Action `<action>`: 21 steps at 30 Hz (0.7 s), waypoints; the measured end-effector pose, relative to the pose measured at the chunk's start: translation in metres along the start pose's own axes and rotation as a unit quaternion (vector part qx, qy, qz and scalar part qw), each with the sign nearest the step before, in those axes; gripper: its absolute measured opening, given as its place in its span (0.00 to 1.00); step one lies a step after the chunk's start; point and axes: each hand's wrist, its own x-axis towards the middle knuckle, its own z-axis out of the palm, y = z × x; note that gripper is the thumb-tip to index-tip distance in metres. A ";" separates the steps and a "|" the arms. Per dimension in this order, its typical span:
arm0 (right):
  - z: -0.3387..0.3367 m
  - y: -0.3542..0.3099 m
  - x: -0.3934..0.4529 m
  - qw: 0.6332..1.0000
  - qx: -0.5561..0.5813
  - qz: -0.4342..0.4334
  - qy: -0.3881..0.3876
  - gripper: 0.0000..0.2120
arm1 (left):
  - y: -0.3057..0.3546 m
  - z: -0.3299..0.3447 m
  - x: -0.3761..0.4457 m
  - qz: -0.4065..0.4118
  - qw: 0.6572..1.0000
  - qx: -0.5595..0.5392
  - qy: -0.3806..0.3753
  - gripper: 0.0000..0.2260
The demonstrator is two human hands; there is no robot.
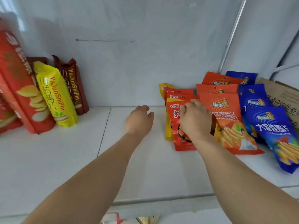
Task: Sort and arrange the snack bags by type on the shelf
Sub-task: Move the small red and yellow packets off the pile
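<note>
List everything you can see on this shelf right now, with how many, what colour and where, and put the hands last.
Shelf: one, white, spans the view.
Tall red bags: at least two, far left, leaning.
Yellow bag: one, left, upright beside the red bags.
Maroon bags: at least two, left, behind and beside the yellow bag.
Small red bags: about three, right of centre, stacked in a row.
Small yellow bags: about two, among the small red bags.
Orange bags: three, right, overlapping front to back.
Blue bags: about three, far right.
Cardboard box: one, brown, right edge.
Left hand: centre, above the shelf, holding nothing.
Right hand: grips the front small red bag.
</note>
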 end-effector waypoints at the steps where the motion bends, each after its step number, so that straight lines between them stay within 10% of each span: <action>1: -0.001 -0.008 -0.005 0.999 -0.004 -0.048 0.011 0.16 | -0.009 -0.007 -0.010 0.037 0.996 0.076 0.018 0.17; 7: 0.005 -0.087 -0.058 0.956 0.066 -0.285 0.014 0.13 | -0.077 -0.059 -0.069 0.167 0.928 0.308 0.130 0.07; 21: -0.004 -0.317 -0.181 0.871 0.144 -0.460 -0.096 0.15 | -0.279 -0.232 -0.185 0.041 0.891 0.431 0.139 0.05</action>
